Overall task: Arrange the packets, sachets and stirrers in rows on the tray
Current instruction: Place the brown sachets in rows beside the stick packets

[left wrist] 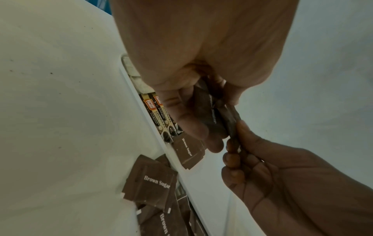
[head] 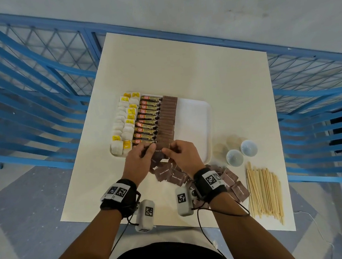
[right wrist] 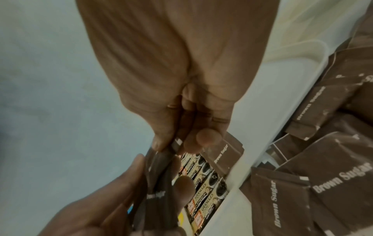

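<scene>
A white tray (head: 194,122) holds a column of white and yellow packets (head: 125,123), a column of coffee granule sachets (head: 148,119) and a column of brown sugar sachets (head: 167,117). At the tray's near edge my left hand (head: 149,150) grips a small stack of brown sugar sachets (left wrist: 206,111). My right hand (head: 168,150) pinches the end of one sachet (right wrist: 175,143) in that stack. Loose brown sugar sachets (head: 175,176) lie on the table under my right wrist. A pile of wooden stirrers (head: 264,191) lies at the near right.
Two small white cups (head: 234,157) (head: 248,147) stand right of the tray, beside pale round lids (head: 220,149). The tray's right third is bare. Blue metal railings (head: 24,92) surround the cream table (head: 180,69) on both sides.
</scene>
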`<action>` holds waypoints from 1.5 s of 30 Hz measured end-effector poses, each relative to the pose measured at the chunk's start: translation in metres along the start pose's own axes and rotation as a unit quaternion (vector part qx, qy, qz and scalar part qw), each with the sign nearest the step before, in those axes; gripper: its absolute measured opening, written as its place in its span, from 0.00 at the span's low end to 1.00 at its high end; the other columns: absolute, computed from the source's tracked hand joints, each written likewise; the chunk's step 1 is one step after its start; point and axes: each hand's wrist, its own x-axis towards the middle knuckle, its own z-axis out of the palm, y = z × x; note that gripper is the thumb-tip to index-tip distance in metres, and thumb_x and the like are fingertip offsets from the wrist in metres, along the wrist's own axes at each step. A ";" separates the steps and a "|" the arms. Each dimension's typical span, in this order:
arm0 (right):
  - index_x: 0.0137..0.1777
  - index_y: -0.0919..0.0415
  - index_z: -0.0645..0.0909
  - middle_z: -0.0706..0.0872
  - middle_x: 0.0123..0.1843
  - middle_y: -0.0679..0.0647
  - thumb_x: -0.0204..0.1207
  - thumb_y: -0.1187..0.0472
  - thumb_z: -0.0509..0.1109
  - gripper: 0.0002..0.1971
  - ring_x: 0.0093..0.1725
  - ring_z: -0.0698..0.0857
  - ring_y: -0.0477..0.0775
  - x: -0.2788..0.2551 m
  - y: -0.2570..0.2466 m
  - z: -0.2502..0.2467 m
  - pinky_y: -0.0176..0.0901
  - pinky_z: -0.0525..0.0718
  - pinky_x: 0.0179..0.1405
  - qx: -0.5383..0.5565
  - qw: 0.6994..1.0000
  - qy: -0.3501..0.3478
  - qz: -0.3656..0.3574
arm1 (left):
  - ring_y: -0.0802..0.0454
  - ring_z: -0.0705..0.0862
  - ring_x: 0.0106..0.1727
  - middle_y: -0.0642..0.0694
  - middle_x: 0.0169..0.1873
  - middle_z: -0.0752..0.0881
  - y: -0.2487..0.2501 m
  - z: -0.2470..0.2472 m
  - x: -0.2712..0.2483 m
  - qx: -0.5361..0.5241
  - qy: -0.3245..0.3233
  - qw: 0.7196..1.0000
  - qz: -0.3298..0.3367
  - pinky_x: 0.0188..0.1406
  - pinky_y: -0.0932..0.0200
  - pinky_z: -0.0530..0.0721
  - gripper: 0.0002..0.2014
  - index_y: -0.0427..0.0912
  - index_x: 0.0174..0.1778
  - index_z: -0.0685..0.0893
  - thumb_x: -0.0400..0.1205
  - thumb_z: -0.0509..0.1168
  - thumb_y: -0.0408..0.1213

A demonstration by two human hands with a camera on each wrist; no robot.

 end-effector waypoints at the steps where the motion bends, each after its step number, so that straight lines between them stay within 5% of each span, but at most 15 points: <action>1: 0.43 0.60 0.85 0.91 0.35 0.54 0.78 0.57 0.78 0.08 0.28 0.87 0.46 0.000 0.001 -0.001 0.44 0.88 0.35 0.007 1.000 0.013 -0.001 | 0.39 0.93 0.45 0.44 0.45 0.93 0.000 0.000 -0.001 -0.005 -0.009 1.000 -0.016 0.42 0.39 0.92 0.07 0.52 0.52 0.88 0.85 0.70 0.50; 5: 0.45 0.62 0.85 0.91 0.37 0.56 0.78 0.57 0.78 0.09 0.30 0.87 0.46 -0.001 0.003 -0.004 0.43 0.87 0.35 0.024 0.999 0.032 0.005 | 0.40 0.93 0.42 0.45 0.42 0.94 -0.004 0.000 -0.006 0.014 -0.031 0.999 -0.038 0.41 0.35 0.93 0.13 0.46 0.49 0.88 0.79 0.74 0.52; 10: 0.49 0.52 0.90 0.93 0.41 0.45 0.71 0.52 0.83 0.09 0.39 0.91 0.43 -0.004 0.009 0.001 0.42 0.91 0.46 -0.018 1.000 -0.022 0.010 | 0.38 0.93 0.37 0.37 0.42 0.92 -0.001 0.001 -0.007 0.007 -0.005 0.998 -0.058 0.33 0.38 0.93 0.09 0.38 0.52 0.87 0.86 0.72 0.41; 15: 0.46 0.57 0.88 0.93 0.37 0.51 0.75 0.52 0.81 0.09 0.35 0.91 0.49 -0.007 0.010 0.006 0.46 0.91 0.40 0.010 0.999 -0.003 0.035 | 0.40 0.93 0.36 0.39 0.41 0.93 -0.001 -0.005 -0.010 0.008 -0.005 0.998 -0.056 0.33 0.43 0.92 0.08 0.39 0.53 0.87 0.87 0.71 0.40; 20: 0.46 0.61 0.88 0.92 0.36 0.59 0.78 0.62 0.79 0.03 0.29 0.87 0.49 -0.008 0.011 0.007 0.46 0.89 0.37 0.040 0.998 -0.003 0.052 | 0.39 0.93 0.37 0.40 0.42 0.93 -0.010 -0.010 -0.012 0.003 -0.014 0.998 -0.061 0.31 0.46 0.91 0.07 0.40 0.54 0.88 0.89 0.67 0.39; 26: 0.46 0.57 0.90 0.92 0.35 0.51 0.77 0.60 0.79 0.02 0.31 0.87 0.45 0.005 0.028 0.001 0.44 0.89 0.40 -0.012 0.994 0.078 0.081 | 0.39 0.94 0.39 0.41 0.41 0.94 -0.018 -0.024 -0.017 -0.041 -0.007 0.993 -0.107 0.31 0.52 0.89 0.07 0.40 0.58 0.86 0.90 0.62 0.32; 29: 0.47 0.56 0.91 0.92 0.39 0.48 0.77 0.58 0.80 0.03 0.40 0.89 0.48 0.010 0.033 0.005 0.43 0.88 0.48 -0.064 0.990 0.091 0.087 | 0.37 0.94 0.40 0.39 0.42 0.94 -0.025 -0.034 -0.021 -0.059 -0.023 0.989 -0.131 0.32 0.49 0.91 0.10 0.36 0.61 0.83 0.88 0.61 0.23; 33: 0.47 0.56 0.92 0.90 0.37 0.46 0.76 0.56 0.80 0.05 0.41 0.87 0.47 0.013 0.034 0.016 0.40 0.84 0.51 -0.103 0.985 0.099 0.098 | 0.36 0.94 0.42 0.36 0.44 0.92 -0.030 -0.041 -0.026 -0.069 -0.039 0.986 -0.146 0.37 0.46 0.94 0.12 0.33 0.63 0.82 0.87 0.60 0.19; 45: 0.41 0.57 0.87 0.89 0.40 0.49 0.77 0.54 0.75 0.08 0.45 0.85 0.53 0.012 0.032 0.035 0.38 0.72 0.39 -0.172 0.970 0.125 0.116 | 0.38 0.95 0.46 0.33 0.46 0.93 -0.025 -0.052 -0.018 -0.070 -0.066 0.986 -0.137 0.43 0.42 0.94 0.10 0.32 0.61 0.83 0.87 0.61 0.19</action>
